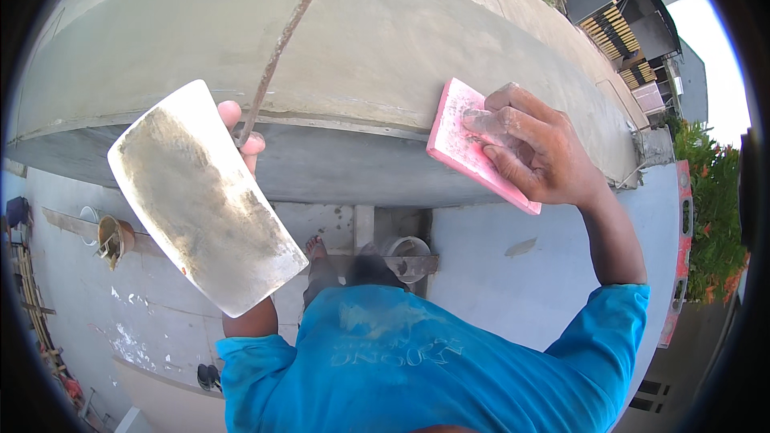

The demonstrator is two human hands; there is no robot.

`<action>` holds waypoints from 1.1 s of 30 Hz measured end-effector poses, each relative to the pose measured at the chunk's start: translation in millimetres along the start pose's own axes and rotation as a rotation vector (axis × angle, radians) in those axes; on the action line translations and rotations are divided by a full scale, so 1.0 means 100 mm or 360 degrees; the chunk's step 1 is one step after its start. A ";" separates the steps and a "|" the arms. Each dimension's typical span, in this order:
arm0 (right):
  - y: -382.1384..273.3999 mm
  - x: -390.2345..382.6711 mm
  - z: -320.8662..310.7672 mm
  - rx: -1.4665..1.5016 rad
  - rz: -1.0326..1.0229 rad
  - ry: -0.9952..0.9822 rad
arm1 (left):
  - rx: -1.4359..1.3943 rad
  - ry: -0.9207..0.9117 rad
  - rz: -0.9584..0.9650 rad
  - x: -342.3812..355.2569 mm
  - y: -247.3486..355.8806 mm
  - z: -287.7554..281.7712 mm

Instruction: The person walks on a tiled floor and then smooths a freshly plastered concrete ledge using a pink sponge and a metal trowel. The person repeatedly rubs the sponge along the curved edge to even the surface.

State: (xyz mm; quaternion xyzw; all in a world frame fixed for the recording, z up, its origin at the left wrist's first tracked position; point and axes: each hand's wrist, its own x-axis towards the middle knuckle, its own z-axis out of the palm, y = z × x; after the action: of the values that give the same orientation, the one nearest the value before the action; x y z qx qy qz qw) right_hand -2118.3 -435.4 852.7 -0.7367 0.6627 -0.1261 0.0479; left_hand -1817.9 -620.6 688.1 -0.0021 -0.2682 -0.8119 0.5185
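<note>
My left hand (251, 143) is mostly hidden behind a white, slightly curved rectangular mortar board (200, 200) smeared with grey; only fingertips show past its edge. A rusty rod (277, 56) runs from those fingertips up across the ledge; whether the fingers touch it I cannot tell. To the right, my right hand (541, 144) is closed on a pink plastering float (473, 152) dusted with powder, tilted at the front edge of the grey plastered ledge (361, 40). Whether the float touches the plaster I cannot tell.
Far below are my feet on a plank (421, 265), beside a white bucket (407, 252). Another bucket (119, 236) with mortar stands at the left. A red and white level-like bar (682, 248) and leafy plants (710, 208) are at the right.
</note>
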 end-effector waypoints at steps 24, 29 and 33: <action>2.14 -0.77 -0.37 -0.0734 0.1418 0.0433 | 0.0086 0.0028 -0.0099 0.15 0.09 -0.09; 1.38 0.93 0.07 -0.0545 0.0901 0.0375 | -0.0140 0.0022 -0.0225 0.18 0.09 -0.03; 0.37 1.57 0.37 -0.0510 0.0625 0.0269 | 0.0092 0.0159 0.0062 0.14 -0.03 0.13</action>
State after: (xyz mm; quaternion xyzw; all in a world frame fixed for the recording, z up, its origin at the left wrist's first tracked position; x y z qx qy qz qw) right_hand -2130.8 -598.7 827.3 -0.5789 0.8061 -0.0688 -0.1013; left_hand -1830.4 -625.6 701.4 0.0481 -0.2653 -0.7927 0.5468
